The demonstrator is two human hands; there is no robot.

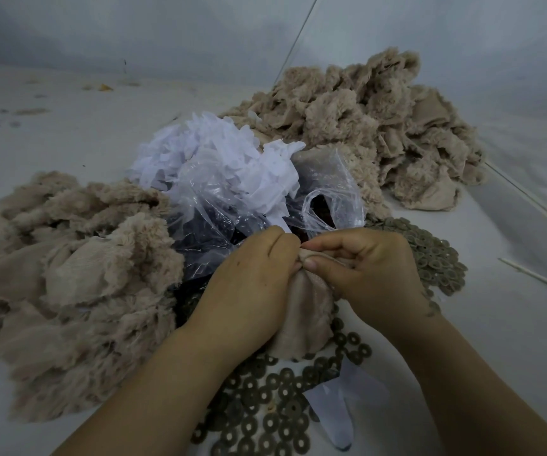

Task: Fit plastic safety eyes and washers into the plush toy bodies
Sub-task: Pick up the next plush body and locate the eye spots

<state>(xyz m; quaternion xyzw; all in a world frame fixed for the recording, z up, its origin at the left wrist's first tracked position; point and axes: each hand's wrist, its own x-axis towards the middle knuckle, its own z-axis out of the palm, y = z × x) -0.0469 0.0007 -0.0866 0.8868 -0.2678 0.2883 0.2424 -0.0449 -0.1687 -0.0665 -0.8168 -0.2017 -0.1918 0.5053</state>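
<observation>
A beige plush body (301, 311), turned inside out, hangs between my two hands at the centre of the head view. My left hand (249, 284) grips its left side with curled fingers. My right hand (364, 271) pinches the fabric's top edge between thumb and fingers. Whether an eye or washer sits under the fingertips is hidden. Several grey-brown ring washers (265, 419) lie scattered below my hands, and more washers (436, 255) are heaped to the right of my right hand.
A pile of beige plush bodies (68, 274) lies at the left, another plush pile (380, 133) at the back right. Clear plastic bags (219, 199) with white scraps (213, 149) and dark parts sit behind my hands. A thin white stick (535, 278) lies right.
</observation>
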